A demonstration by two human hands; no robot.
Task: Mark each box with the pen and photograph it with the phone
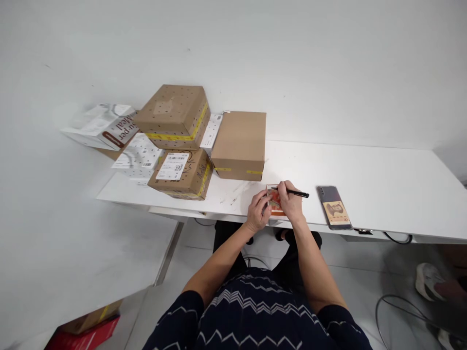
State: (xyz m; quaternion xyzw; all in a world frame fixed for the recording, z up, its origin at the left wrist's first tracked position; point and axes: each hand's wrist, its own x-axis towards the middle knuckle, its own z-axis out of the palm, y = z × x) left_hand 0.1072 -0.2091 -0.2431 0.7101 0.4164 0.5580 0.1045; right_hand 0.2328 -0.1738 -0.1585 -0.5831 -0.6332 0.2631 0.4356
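Note:
A small flat piece with an orange-and-white print [278, 212], perhaps a card or packet, lies at the front edge of the white desk. My left hand [257, 212] grips its left side, fingers curled over it. Closed around a black pen [302, 194], my right hand [291, 203] rests over the right part of the printed piece. The pen slants, with its rear end pointing right and its tip at the upper part of the piece. Both hands cover much of the print.
Brown cardboard boxes [239, 143] and white boxes [136, 156] stand on the desk [375, 184] to the left, some stacked. A phone [333, 208] lies right of my hands. Cables [397, 311] trail on the floor, near another person's shoe [427, 282].

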